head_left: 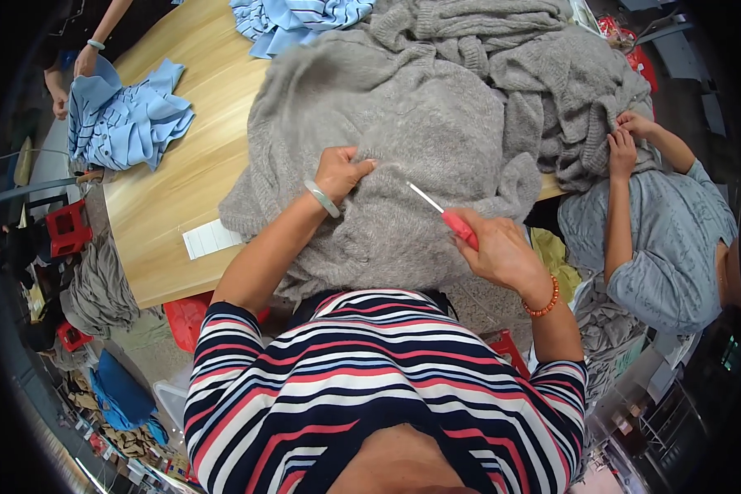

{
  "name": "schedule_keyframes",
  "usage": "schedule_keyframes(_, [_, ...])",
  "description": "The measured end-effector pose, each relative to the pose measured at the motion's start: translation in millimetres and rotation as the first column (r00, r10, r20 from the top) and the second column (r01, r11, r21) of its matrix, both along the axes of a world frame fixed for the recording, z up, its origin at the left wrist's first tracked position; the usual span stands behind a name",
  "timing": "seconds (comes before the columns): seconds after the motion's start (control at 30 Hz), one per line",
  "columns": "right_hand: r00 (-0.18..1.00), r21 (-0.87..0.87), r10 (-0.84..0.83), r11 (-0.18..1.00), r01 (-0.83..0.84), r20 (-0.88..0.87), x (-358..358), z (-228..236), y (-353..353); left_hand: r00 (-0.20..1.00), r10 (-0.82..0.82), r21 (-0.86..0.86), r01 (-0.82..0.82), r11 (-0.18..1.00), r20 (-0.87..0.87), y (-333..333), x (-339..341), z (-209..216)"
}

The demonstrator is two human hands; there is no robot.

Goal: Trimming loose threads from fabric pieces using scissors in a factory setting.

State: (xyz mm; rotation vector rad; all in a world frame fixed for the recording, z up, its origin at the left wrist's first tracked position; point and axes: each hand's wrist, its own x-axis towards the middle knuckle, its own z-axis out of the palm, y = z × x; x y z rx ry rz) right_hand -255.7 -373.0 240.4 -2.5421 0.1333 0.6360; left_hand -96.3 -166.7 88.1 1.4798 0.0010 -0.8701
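Note:
A grey fuzzy knit sweater lies heaped in front of me, its near part draped over the table edge toward my lap. My left hand is closed on it, thumb and fingers pinching a fold of the knit. In my right hand is a slim tool with a red handle and a thin metal shaft. The shaft points up and left, its tip close to the sweater surface just right of my left hand. Whether the tip touches the knit or has a hook is too small to tell.
More grey knitwear is piled at the far right, where another person's hands work on it. Striped blue shirts lie at the left, one held by a second person. A white paper slip rests on the wooden table.

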Motion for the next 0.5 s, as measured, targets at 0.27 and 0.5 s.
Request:
schedule_keyframes(0.27, [0.992, 0.146, -0.073, 0.988, 0.058, 0.099, 3.1, -1.2, -5.2, 0.97, -0.22, 0.041, 0.217, 0.975, 0.105, -4.5, 1.5, 13.6])
schedule_keyframes(0.5, [0.982, 0.145, -0.088, 0.987, 0.064, 0.166, 8.0, -2.2, -15.1, 0.971, 0.085, -0.187, -0.129, 0.974, -0.224, -50.4, 43.8, 2.3])
